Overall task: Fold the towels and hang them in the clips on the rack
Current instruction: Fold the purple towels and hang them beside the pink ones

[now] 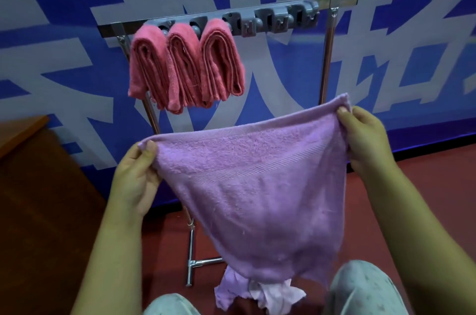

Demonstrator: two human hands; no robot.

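Note:
A purple towel [260, 185] hangs spread in front of me, held by its two top corners. My left hand [135, 175] pinches the left corner and my right hand [365, 139] pinches the right corner, slightly higher. Behind it stands a metal rack [325, 57] with a grey strip of clips [257, 22] along its top bar. Three folded pink towels [185, 64] hang side by side in the left clips. The clips to the right hold nothing.
More purple and pale cloth [257, 294] lies on the red floor between my knees. A brown wooden piece of furniture [33, 185] stands at the left. A blue wall with large grey lettering [77, 31] is right behind the rack.

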